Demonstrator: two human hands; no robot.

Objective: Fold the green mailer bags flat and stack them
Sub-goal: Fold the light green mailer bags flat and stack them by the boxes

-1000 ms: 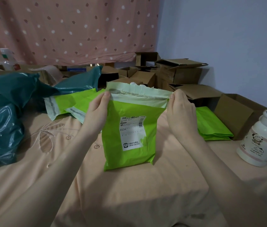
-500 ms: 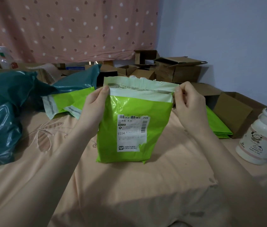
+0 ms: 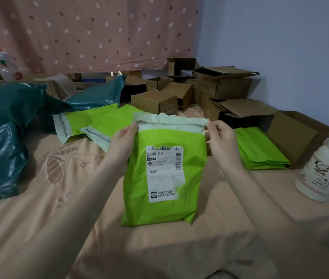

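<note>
A bright green mailer bag (image 3: 194, 174) with a white shipping label hangs upright over the peach bedsheet, its torn pale top edge uppermost. My left hand (image 3: 123, 146) pinches its upper left corner and my right hand (image 3: 222, 143) pinches its upper right corner. A stack of folded green mailer bags (image 3: 260, 152) lies to the right, beside a cardboard box. More unfolded green mailer bags (image 3: 91, 121) lie spread out behind my left hand.
Dark teal plastic bags (image 3: 2, 137) are heaped at the left. Several open cardboard boxes (image 3: 224, 87) crowd the back and right by the blue wall. A white jar (image 3: 325, 168) stands at the right edge. A pink dotted curtain hangs behind.
The held bag has shifted a little to the right and lower in view, and my right hand's fingers have curled to pinch its top corner. Both hands keep their hold.
</note>
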